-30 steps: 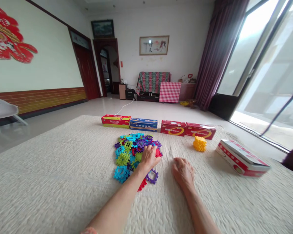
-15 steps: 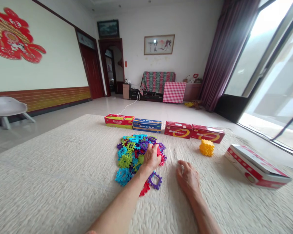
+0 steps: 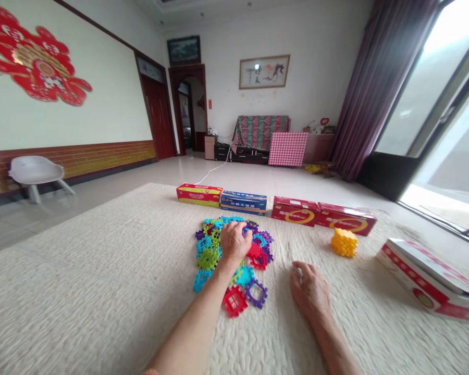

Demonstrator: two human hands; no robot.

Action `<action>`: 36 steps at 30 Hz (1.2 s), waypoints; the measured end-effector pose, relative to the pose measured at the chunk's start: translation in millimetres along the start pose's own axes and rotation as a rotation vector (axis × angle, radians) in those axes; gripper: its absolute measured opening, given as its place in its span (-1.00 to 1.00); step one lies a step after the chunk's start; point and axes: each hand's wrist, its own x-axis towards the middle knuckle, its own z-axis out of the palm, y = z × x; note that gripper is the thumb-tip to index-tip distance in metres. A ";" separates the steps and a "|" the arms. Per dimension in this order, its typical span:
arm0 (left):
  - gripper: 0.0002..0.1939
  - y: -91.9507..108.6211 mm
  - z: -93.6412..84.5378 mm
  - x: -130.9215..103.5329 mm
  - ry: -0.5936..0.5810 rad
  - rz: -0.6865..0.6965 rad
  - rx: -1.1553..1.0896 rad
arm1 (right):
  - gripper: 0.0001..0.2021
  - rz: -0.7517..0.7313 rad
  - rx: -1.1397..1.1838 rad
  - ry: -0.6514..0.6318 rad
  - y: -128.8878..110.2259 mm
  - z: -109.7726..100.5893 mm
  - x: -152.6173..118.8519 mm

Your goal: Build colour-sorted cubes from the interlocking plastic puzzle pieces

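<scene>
My left hand is over a heap of plastic interlocking building pieces, its thumb and fingers apart above the middle of the heap. Nothing shows held in it. Beside the thumb lies a solid red piece. Green pieces sit to the left of the wrist, and a purple frame piece and a red window piece lie at the near end. My right hand rests on the mat to the right of the heap, loosely curled, with thumb and forefinger slightly apart and no piece visible in it.
A stack of yellow pieces stands to the right. Behind the heap is a row of boxes: red-yellow, blue and two red ones. At far right sits a white-and-red box. Everything rests on a cream quilted mat.
My left hand has shifted off the red piece toward the middle of the heap, leaving that piece in view. My right hand stays on the mat. The camera view has turned slightly left.
</scene>
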 end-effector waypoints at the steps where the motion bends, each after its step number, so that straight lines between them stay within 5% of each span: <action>1: -0.68 -7.9 -3.6 3.9 0.027 -0.055 0.027 | -0.70 0.002 0.000 -0.001 -0.5 -0.6 0.0; 6: -0.54 -48.4 -12.9 10.8 -0.102 -0.317 0.153 | -0.70 0.008 -0.007 -0.004 -3.1 -2.2 0.1; 12: -0.54 -64.8 -10.4 9.0 -0.178 -0.324 0.189 | -0.67 -0.005 0.024 0.008 0.3 1.7 1.1; 18: -0.56 -37.1 -15.4 17.0 -0.037 -0.223 0.063 | -0.57 0.217 0.421 0.279 2.6 -1.4 6.9; 22: -0.54 -3.0 -2.3 8.3 -0.115 -0.112 -0.246 | -0.55 0.329 0.624 0.483 -0.7 -8.4 7.3; 27: -0.54 6.0 15.3 0.7 -0.150 -0.045 -0.526 | -0.57 0.114 0.574 0.446 -0.5 -3.5 5.7; 31: -0.71 -13.2 13.1 8.1 -0.077 -0.136 -0.317 | -0.62 -0.079 0.490 0.295 0.9 3.5 7.1; 36: -0.67 -49.9 -3.1 29.1 0.025 -0.209 -0.092 | -0.65 -0.237 0.428 0.171 0.3 6.5 9.4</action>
